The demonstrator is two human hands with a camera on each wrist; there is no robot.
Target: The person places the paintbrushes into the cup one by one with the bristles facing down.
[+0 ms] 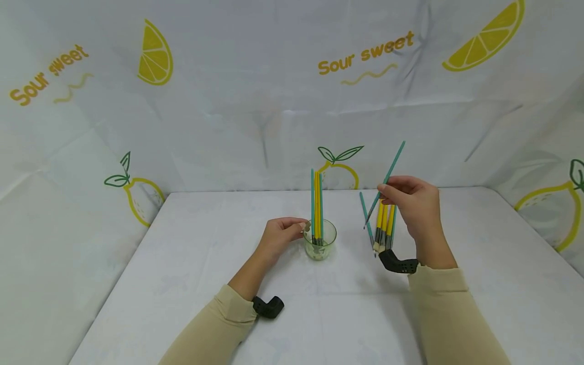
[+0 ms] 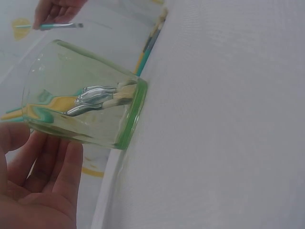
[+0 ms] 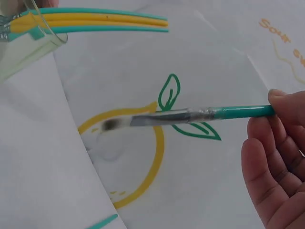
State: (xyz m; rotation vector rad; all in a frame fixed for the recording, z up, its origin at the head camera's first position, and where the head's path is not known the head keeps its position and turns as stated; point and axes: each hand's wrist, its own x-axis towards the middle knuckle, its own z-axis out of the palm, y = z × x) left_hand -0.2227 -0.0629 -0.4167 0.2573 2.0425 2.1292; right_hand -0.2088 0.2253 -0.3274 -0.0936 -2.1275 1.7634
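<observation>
My left hand (image 1: 284, 237) pinches the rim of a greenish glass cup (image 2: 90, 71) that stands upright on the table. Inside the cup, several paintbrushes (image 1: 317, 203) with yellow and teal handles stand bristles down. My right hand (image 1: 412, 203) pinches a teal paintbrush (image 3: 238, 112) by its handle, right of the cup and above the table. This brush tilts, its dark-tipped bristles pointing down toward the cup side. Beneath the right hand, more paintbrushes (image 1: 382, 230) with yellow and teal handles lie on the table, partly hidden by the hand and wrist.
The white-covered table (image 1: 191, 284) meets an upright white cloth (image 1: 219, 126) at its far edge. Lemon drawings and lettering decorate that cloth. Each wrist wears a black camera mount, such as the right one (image 1: 398, 262).
</observation>
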